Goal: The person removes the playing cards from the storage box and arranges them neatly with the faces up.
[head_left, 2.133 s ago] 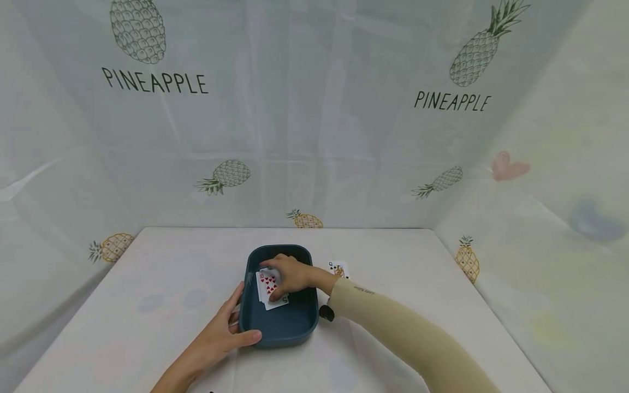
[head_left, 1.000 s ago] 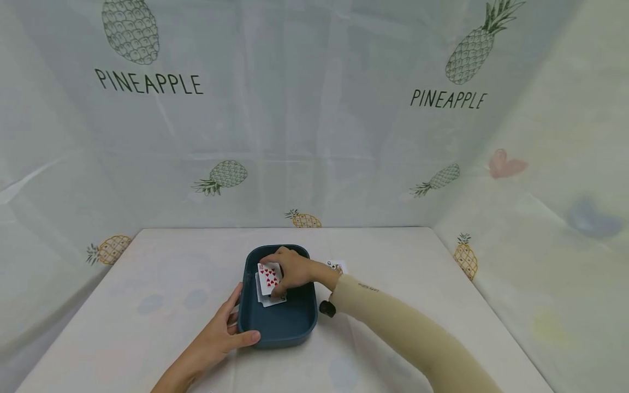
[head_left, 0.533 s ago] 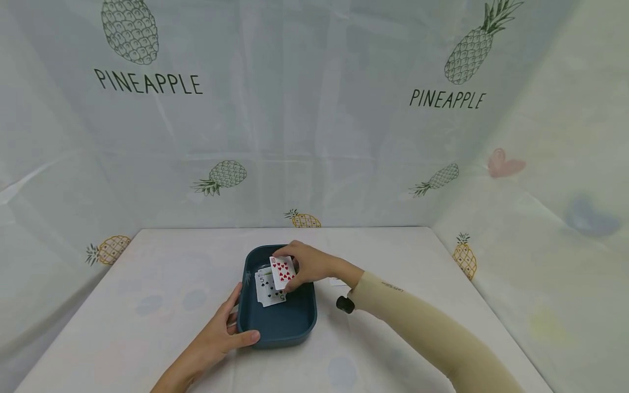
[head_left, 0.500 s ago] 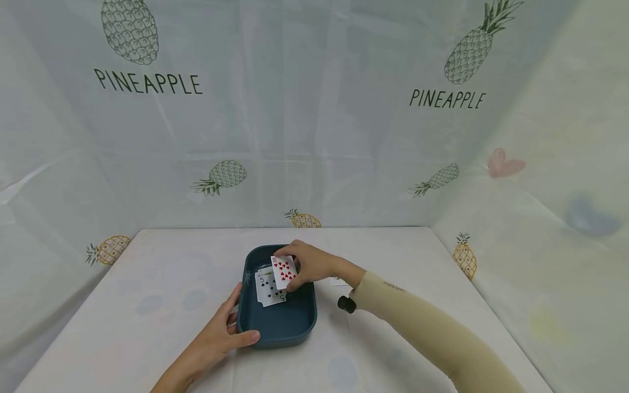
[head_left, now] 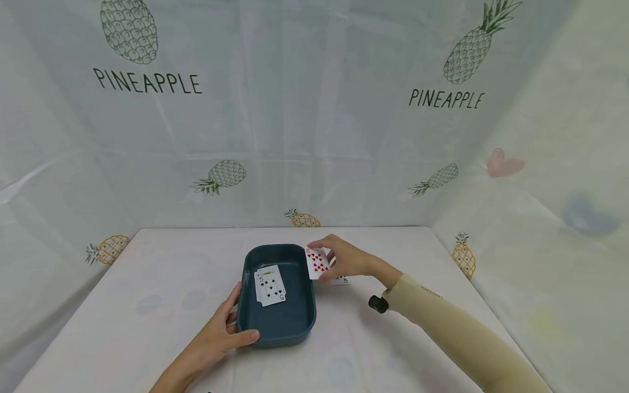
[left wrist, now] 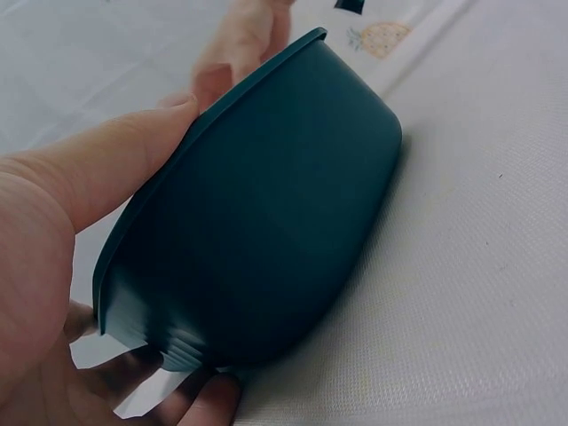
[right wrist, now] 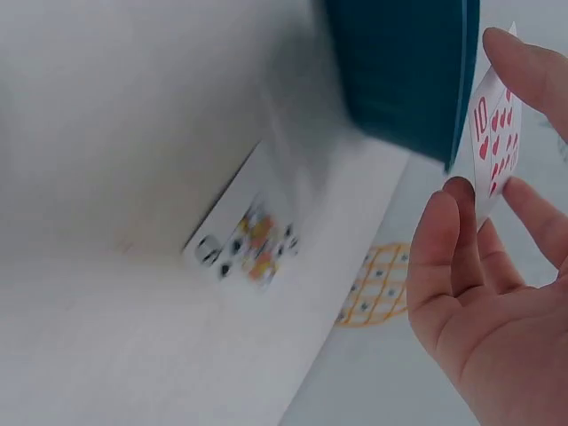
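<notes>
My left hand [head_left: 213, 341] grips the near left corner of a dark blue tray [head_left: 282, 327], thumb over the rim and fingers against the outer wall [left wrist: 257, 204]. My right hand [head_left: 346, 261] pinches a ten of hearts [head_left: 316, 263] by its edges, face showing, raised at the tray's right rim. Inside the tray, a five of spades [head_left: 271, 286] lies face up on top of at least one other card. On the table to the right of the tray lies a queen card [right wrist: 253, 240], partly hidden beneath the right hand in the head view.
The table [head_left: 182, 262] is covered by a white cloth. A pineapple-print curtain [head_left: 314, 136] stands along its back edge, with more cloth at both sides. A small black device [head_left: 378, 304] sits by the right wrist, beside a beige sleeve [head_left: 452, 316].
My right hand has lifted the ten of hearts off the pile and carried it right, over the tray's rim. The five of spades is now uncovered. The left hand and tray stay put.
</notes>
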Motion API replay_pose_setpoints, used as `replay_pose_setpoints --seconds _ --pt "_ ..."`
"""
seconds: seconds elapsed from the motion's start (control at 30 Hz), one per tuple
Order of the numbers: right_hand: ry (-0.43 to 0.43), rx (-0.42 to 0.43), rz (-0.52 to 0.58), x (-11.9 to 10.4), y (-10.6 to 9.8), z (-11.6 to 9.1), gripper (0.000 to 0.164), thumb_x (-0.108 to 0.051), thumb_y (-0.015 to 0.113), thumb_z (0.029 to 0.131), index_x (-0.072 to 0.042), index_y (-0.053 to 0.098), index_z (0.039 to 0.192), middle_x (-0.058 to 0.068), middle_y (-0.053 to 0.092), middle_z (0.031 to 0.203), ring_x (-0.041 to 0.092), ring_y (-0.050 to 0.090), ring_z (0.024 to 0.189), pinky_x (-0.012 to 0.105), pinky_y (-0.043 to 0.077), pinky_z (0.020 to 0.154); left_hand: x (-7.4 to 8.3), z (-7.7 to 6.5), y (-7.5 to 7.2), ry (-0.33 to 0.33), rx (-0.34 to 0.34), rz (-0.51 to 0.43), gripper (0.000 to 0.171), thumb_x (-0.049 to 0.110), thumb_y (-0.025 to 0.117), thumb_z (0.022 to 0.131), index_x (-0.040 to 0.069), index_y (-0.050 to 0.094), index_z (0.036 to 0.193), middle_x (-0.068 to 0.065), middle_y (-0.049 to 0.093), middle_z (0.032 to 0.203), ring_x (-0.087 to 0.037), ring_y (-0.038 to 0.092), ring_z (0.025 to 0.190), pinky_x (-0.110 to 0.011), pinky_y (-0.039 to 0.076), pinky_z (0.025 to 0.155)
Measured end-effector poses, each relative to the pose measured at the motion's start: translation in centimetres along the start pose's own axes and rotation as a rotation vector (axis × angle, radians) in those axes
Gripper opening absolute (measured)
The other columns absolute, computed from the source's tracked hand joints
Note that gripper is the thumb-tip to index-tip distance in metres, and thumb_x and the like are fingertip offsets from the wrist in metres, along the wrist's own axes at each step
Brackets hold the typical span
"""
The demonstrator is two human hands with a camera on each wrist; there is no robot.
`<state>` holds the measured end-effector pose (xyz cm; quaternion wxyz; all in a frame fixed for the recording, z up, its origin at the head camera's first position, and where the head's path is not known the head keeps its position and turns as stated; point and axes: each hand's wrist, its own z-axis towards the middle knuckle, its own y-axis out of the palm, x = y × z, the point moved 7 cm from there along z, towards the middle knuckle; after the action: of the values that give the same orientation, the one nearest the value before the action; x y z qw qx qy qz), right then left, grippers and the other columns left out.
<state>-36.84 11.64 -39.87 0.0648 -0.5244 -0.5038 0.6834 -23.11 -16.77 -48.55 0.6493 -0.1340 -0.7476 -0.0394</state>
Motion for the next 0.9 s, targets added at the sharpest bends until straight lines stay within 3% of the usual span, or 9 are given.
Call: replay_pose_setpoints --seconds 0.5,0.9 --pt "0.079 0.012 -0.072 8.0 -2.7 -3.4 0.09 -0.027 0.095 0.082 -0.019 0.05 0.16 0.011 0.047 0.146 0.021 0.064 0.112 0.038 0.055 0.093 -0.1 0.1 0.1 -0.006 -0.006 -0.005 0.12 0.022 0.089 0.089 0.03 0.003 0.173 -0.028 0.032 0.166 -0.036 0.061 0.134 -0.044 0.057 0.104" --pt "0.159 0.009 -0.117 11.5 -2.7 -4.2 0.086 -0.025 0.095 0.081 -0.014 0.054 0.156 0.011 0.051 0.138 0.022 0.058 0.106 0.04 0.05 0.092 0.1 -0.1 0.1 -0.012 0.005 0.019 0.12 0.023 0.089 0.089 0.028 0.004 0.173 -0.028 0.032 0.167 -0.037 0.061 0.135 -0.047 0.055 0.106"
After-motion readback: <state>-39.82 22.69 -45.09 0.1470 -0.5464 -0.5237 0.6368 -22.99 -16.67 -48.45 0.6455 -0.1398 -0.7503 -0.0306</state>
